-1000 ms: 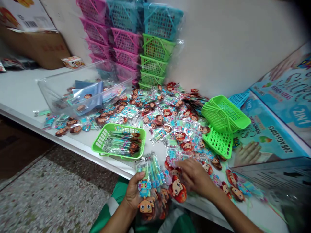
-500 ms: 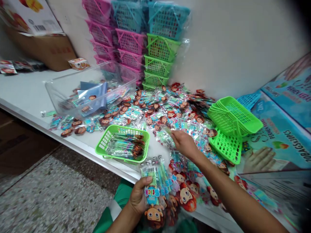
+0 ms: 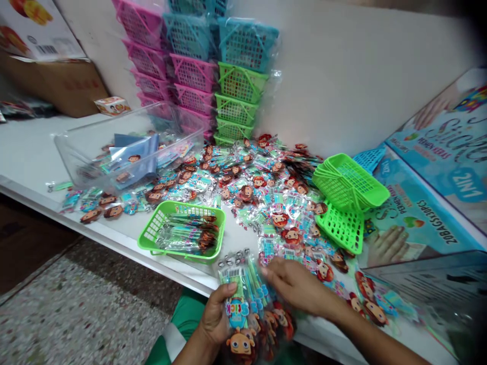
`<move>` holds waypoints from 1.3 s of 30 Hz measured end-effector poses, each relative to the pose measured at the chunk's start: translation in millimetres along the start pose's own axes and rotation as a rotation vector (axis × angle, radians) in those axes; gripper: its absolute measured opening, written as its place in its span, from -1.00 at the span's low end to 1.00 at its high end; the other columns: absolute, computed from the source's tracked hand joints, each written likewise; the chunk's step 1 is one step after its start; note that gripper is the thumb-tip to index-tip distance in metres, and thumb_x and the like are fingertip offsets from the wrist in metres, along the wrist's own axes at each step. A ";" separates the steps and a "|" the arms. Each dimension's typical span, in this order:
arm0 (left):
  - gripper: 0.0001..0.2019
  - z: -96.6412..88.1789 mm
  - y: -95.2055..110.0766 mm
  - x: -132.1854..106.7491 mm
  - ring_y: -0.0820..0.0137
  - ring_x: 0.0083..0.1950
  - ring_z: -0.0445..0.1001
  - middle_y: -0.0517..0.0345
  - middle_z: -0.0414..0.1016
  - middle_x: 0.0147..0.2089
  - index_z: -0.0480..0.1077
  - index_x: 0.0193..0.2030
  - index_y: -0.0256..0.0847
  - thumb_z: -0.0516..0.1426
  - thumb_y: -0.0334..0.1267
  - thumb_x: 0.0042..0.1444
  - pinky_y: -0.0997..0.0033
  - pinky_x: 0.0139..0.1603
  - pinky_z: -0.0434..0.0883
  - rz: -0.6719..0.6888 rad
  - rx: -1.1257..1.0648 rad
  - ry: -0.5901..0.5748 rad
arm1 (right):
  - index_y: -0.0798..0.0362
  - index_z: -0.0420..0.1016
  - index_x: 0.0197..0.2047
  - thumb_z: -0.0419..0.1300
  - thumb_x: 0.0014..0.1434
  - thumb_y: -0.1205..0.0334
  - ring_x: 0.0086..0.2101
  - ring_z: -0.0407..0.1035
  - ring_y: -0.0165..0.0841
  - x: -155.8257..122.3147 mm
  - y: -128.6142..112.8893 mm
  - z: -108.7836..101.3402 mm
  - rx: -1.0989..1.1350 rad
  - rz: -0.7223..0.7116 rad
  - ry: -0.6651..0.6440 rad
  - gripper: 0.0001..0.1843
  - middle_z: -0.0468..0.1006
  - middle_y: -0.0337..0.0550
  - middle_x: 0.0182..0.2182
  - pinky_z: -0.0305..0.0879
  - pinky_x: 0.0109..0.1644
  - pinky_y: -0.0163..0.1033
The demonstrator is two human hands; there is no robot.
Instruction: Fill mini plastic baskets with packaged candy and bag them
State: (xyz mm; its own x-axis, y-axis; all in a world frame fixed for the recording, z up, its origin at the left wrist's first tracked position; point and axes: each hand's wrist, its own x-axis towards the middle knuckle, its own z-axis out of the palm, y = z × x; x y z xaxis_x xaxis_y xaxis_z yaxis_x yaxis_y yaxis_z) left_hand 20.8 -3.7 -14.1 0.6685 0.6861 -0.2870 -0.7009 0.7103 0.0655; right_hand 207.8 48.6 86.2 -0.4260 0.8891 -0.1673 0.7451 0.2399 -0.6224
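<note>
A fanned bunch of candy stick packets (image 3: 238,304) is gripped by my left hand (image 3: 216,314) at the table's front edge. Each has a cartoon head at its lower end. My right hand (image 3: 297,286) is closed at the right side of the bunch, its fingertips pressed on a packet with a red-haired cartoon head (image 3: 283,319). Its fingers partly cover that packet. Just left of the bunch, a green basket (image 3: 146,235) holds a row of similar packets standing on edge. Many loose packets (image 3: 262,182) lie heaped behind my hands.
A clear plastic bin (image 3: 76,167) with packets and blue sheets stands at left. Pink, blue and green baskets (image 3: 238,109) rise in wrapped stacks against the wall. Nested green baskets (image 3: 346,177) and printed cartons (image 3: 422,203) are at right. A brown box (image 3: 57,86) sits far left.
My right hand has come down from the loose heap to the bunch in my left hand. My left hand keeps its grip. The view has shifted slightly to the right.
</note>
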 end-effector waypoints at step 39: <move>-0.75 21.0 3.6 -8.2 0.09 -0.19 0.57 -0.09 0.60 -0.37 0.50 -0.20 -0.40 0.17 -0.38 -0.05 0.13 -0.07 0.44 0.089 0.085 0.089 | 0.02 0.27 -0.32 0.07 0.05 -0.06 -0.61 0.17 -0.48 112.6 58.0 -53.2 0.511 0.114 0.571 -0.69 0.27 -0.40 -0.60 0.16 -0.50 -0.34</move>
State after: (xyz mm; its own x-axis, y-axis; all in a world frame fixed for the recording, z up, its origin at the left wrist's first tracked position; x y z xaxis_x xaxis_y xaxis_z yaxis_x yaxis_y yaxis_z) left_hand 18.0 -3.4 8.6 0.5770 0.7333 -0.3596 -0.7306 0.6603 0.1741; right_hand 230.3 183.4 72.0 0.0734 0.9939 0.0827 0.3803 0.0487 -0.9236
